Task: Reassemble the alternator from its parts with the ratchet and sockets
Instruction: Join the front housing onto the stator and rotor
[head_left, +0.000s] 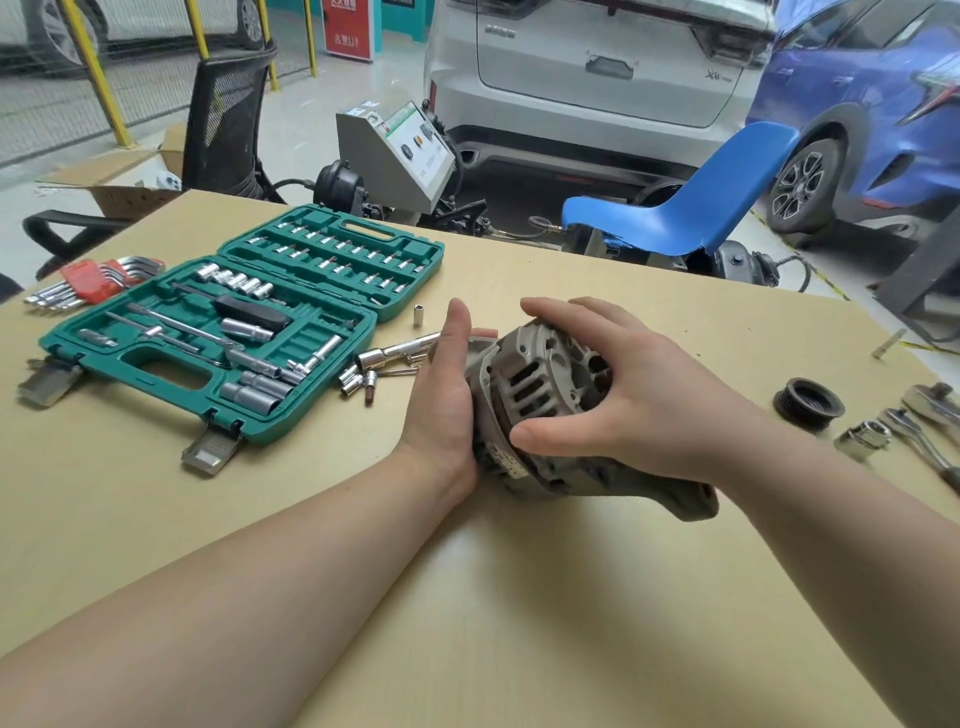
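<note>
So there's one grey cast-metal alternator (540, 395) lying on its side on the pale wooden table (519, 597), sandwiched between two hands. The left hand (447, 395) sits flat against its left end, fingers straight and pointing away from the person, palm pressed on the housing. The right hand (618, 384) is draped over the top, fingers curled around the far edge and thumb hooked on the near rim, so it's actually gripping the thing.

The alternator's slotted vent openings show in the gap between the right thumb and fingers, with darker internals visible through the slots. A mounting ear sticks out toward the person, under the right wrist.

Count-wise: one open green plastic socket case (228, 332) well out past the left fingers, one red-holdered set of hex keys (88, 283) beyond that, and a small scatter of loose chrome sockets (358, 376) just left of the left hand. To the outside of the right hand: one black ribbed pulley (808, 402), one big chrome socket (863, 440), and one steel ratchet handle (919, 441), partly cut off at the edge.
</note>
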